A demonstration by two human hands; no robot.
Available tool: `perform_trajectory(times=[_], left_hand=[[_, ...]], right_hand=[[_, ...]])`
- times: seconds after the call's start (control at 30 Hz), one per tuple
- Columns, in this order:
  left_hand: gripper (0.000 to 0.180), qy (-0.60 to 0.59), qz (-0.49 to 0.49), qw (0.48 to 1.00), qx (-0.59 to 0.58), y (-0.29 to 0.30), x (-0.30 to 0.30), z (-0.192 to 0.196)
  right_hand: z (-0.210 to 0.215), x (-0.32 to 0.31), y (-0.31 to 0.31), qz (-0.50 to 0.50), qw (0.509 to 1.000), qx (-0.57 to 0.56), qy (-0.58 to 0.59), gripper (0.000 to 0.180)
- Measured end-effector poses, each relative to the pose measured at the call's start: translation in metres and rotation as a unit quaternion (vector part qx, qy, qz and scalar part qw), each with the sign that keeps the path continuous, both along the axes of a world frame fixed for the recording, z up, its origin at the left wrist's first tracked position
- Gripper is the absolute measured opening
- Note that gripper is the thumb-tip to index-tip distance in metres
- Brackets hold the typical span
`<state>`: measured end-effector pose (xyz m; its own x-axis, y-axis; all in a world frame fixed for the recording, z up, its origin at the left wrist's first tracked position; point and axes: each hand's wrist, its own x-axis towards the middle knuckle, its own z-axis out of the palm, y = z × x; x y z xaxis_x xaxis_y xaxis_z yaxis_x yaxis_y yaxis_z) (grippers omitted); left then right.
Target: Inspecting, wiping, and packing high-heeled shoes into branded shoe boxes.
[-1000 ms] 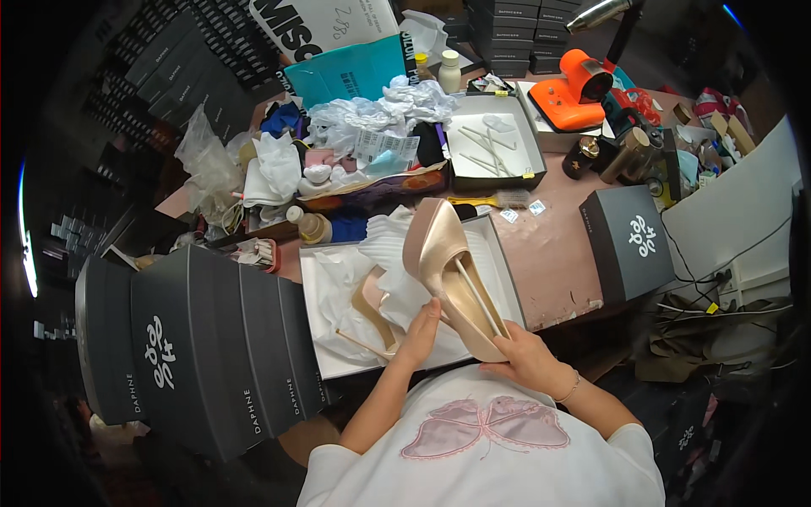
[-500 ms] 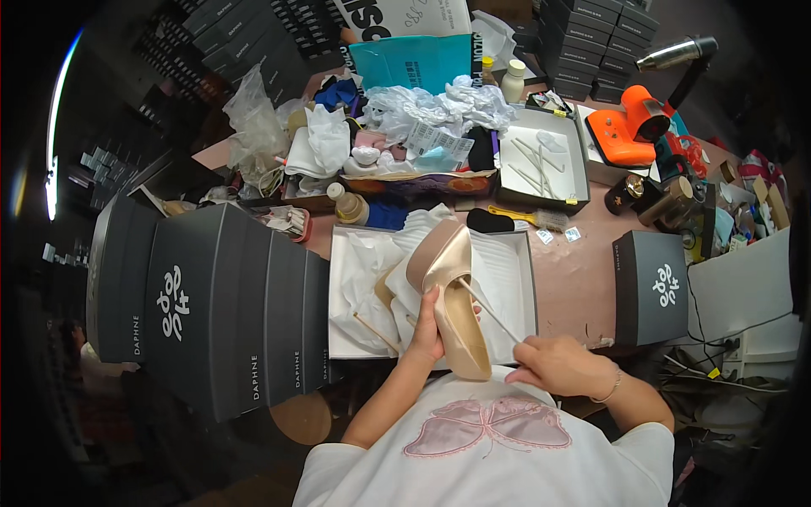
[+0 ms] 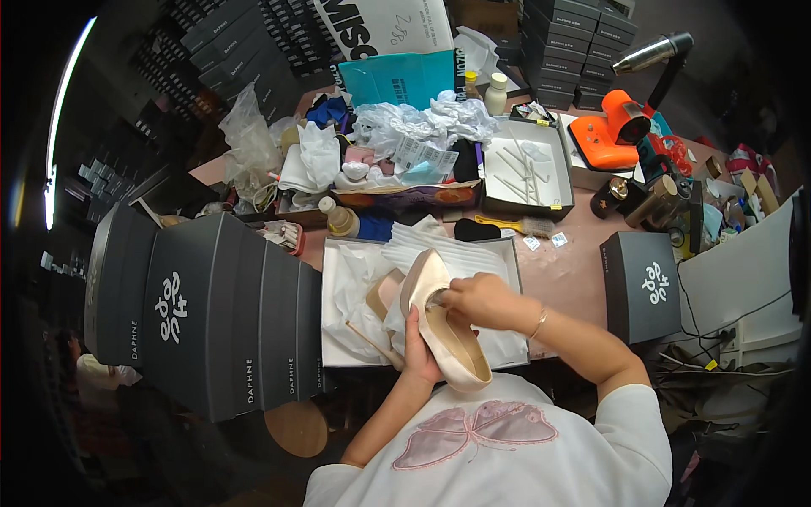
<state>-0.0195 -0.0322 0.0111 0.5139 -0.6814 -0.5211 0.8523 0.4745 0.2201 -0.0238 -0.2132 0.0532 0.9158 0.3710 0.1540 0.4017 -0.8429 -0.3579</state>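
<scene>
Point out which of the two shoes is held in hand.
The champagne-coloured shoe gripped by the left hand, with the right hand at its opening; the other shoe lies in the open box among white paper.

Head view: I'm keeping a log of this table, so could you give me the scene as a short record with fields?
Left hand: holds a beige shoe
Right hand: fingertips inside the shoe's opening; whether they grip anything is hidden
Open box: contains white paper and a second shoe, partly covered
Beyond the box: brush with a yellow handle
Left side: several dark boxes
Right side: one dark closed box
</scene>
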Motion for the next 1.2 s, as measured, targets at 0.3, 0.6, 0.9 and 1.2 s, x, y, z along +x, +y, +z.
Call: perform_trajectory(times=[0.3, 0.6, 0.9, 1.2], left_hand=[[0.065, -0.021, 0.004, 0.997, 0.071, 0.005, -0.018, 0.013], [0.064, -0.023, -0.019, 0.997, 0.071, 0.013, -0.005, -0.009], [0.064, -0.025, 0.031, 0.995, 0.090, 0.025, 0.003, -0.012], [0.072, -0.014, -0.020, 0.999, 0.025, 0.031, 0.025, -0.013]], right_hand=[[-0.042, -0.022, 0.032, -0.111, 0.991, 0.030, -0.071, 0.014], [-0.033, -0.030, 0.045, -0.165, 0.982, 0.062, -0.072, 0.014], [-0.037, -0.057, 0.042, -0.193, 0.941, 0.266, 0.077, 0.008], [-0.086, -0.043, 0.019, -0.279, 0.950, 0.140, -0.022, 0.012]])
